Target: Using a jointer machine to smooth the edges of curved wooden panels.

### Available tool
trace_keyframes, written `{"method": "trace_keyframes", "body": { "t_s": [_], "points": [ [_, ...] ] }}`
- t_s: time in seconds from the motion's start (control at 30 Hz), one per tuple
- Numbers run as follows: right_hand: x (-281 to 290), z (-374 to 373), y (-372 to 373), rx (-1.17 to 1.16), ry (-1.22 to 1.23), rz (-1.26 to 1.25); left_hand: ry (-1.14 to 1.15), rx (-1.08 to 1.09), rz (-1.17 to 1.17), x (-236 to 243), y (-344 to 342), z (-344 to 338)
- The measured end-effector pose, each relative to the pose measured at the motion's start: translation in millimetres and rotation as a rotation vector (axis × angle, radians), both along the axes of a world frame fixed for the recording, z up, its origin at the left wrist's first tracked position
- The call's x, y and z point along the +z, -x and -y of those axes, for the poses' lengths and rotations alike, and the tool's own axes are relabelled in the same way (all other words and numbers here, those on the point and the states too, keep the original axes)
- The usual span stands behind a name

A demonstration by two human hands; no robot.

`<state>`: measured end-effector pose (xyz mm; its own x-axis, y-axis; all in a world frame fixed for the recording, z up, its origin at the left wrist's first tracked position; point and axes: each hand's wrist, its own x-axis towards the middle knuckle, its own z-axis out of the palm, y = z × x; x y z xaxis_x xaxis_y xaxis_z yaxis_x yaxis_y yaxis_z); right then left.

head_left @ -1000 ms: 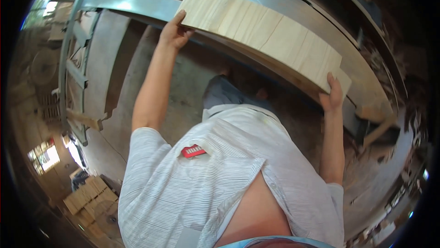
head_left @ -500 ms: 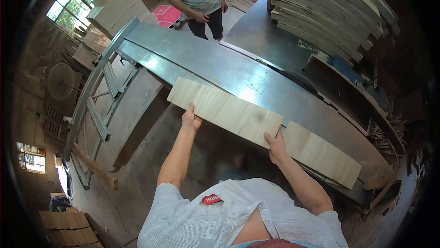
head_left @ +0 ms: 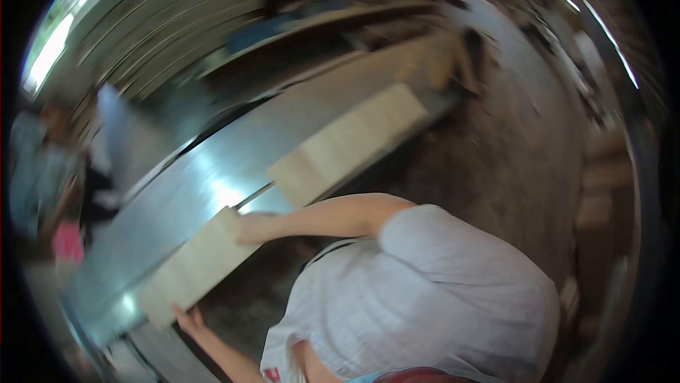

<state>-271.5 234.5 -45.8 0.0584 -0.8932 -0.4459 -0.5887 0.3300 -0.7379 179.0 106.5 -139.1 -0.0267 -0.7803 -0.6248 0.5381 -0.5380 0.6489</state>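
A pale rectangular wooden board (head_left: 193,264) lies across the near edge of the metal saw table (head_left: 159,202). My left hand (head_left: 190,320) grips its near long edge by the left end, thumb over the top. At the right end of the same board is my right hand (head_left: 256,229), closed on the corner; its fingers are smeared by motion. A second pale board (head_left: 348,144) rests on the table farther right, apart from the first and touched by neither hand.
Past the table stands a tall stack of long planks (head_left: 170,18), with a blue object (head_left: 258,32) beside it. A person (head_left: 35,170) in a patterned shirt is at the far left, near a pink item (head_left: 69,243). Brown floor (head_left: 489,163) stretches to the right.
My view has swung sharply to the right and is blurred, so the table now slants the other way. Both hands are still on the same board. The second board shows no clear movement.
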Motion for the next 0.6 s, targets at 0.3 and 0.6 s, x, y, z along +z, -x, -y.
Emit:
{"method": "trace_keyframes", "body": {
  "t_s": [0.3, 0.6],
  "points": [
    [-53, 7, 3, 0.066, 0.099, -0.1, -0.117, 0.054, 0.446, 80, 128, -7],
    [48, -41, 44, -0.619, 0.108, 0.273, -0.192, -0.269, -0.474, 9, 92, -7]
  ]
}}
